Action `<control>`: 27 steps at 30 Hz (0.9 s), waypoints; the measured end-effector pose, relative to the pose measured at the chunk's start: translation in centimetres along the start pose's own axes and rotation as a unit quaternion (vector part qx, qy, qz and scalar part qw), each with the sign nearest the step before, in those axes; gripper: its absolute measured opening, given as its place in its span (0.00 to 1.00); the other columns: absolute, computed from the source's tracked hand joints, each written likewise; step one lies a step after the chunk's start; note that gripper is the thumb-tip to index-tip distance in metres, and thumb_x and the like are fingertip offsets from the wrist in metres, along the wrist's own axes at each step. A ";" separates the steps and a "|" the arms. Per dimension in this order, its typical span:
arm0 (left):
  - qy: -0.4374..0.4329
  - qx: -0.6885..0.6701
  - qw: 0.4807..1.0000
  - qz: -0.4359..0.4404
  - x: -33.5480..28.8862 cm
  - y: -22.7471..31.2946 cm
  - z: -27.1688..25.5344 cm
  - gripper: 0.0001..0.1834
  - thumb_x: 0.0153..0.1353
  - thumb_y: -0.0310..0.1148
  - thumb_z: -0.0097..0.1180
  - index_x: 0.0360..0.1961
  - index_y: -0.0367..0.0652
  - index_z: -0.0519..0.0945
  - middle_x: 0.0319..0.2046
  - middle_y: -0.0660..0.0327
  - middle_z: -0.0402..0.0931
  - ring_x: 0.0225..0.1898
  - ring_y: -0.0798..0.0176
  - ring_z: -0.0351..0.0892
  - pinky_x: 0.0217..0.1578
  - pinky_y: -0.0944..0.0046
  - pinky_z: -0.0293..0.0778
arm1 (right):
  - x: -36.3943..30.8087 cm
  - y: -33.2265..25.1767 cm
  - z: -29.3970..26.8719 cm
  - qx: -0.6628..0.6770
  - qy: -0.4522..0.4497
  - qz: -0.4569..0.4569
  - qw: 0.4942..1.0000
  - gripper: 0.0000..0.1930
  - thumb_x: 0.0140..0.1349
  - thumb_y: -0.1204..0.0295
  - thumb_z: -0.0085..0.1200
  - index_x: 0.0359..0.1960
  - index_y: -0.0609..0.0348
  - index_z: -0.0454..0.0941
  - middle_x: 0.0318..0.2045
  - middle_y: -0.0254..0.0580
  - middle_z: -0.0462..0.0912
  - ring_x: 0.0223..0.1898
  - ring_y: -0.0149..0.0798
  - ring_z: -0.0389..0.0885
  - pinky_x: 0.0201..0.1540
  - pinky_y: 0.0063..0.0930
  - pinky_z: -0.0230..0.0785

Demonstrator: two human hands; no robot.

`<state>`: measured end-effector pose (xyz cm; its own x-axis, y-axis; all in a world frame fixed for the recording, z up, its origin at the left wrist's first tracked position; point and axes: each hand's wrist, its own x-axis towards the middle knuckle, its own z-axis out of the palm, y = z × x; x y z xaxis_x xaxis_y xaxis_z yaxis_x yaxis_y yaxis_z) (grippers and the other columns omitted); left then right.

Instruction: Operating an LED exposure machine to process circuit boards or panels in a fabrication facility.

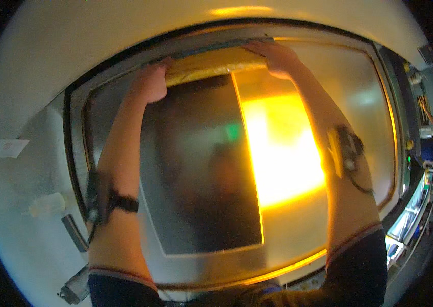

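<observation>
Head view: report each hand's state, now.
Left hand: closed on the left end of the yellow bar.
Right hand: fingers over the bar's right end; whether closed around it cannot be told.

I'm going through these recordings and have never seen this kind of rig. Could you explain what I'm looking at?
There is no machine arm here, just a person's two bare arms. The single picture comes from a wide fisheye camera on the person's head, looking down, so straight edges bend.

The left hand and right hand reach to the far side of a large framed surface, one at each end of a long yellow bar. How firmly they grip it, I can't tell.

Nearer the body is a dark rectangle, with a bright yellow glow to its right. Small dark devices sit on both forearms.
</observation>
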<state>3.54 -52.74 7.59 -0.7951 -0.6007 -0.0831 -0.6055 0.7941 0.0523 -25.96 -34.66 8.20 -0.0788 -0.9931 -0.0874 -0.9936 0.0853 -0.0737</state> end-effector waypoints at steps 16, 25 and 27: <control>-0.286 -0.167 0.939 0.093 -47.7 22.3 -4.8 0.42 0.40 0.24 0.57 0.63 0.47 0.66 0.59 0.50 0.68 0.62 0.40 0.63 0.64 0.47 0.57 | -52.5 -18.8 2.1 0.156 -0.094 -0.148 0.972 0.39 0.51 0.65 0.58 0.67 0.29 0.57 0.64 0.42 0.64 0.58 0.58 0.69 0.57 0.55 0.65; -0.213 -0.162 0.963 -0.022 -50.7 31.5 -1.6 0.39 0.42 0.17 0.56 0.62 0.42 0.68 0.54 0.46 0.72 0.52 0.43 0.74 0.53 0.56 0.72 | -55.6 -7.2 1.5 0.388 -0.043 -0.099 0.915 0.25 0.59 0.57 0.54 0.58 0.47 0.72 0.57 0.41 0.74 0.58 0.49 0.72 0.62 0.44 0.61; -0.204 -0.166 0.964 -0.050 -50.8 36.0 -2.3 0.39 0.42 0.17 0.55 0.62 0.42 0.67 0.54 0.45 0.72 0.53 0.44 0.74 0.52 0.56 0.72 | -58.6 1.8 3.8 0.388 0.045 0.044 0.920 0.23 0.61 0.53 0.54 0.56 0.47 0.75 0.53 0.42 0.78 0.56 0.47 0.74 0.60 0.40 0.64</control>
<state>22.07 6.16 16.03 -0.6937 -0.5321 -0.4855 -0.7095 0.6212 0.3329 -22.83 23.99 9.42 -0.1977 -0.9792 -0.0464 -0.6293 0.1631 -0.7599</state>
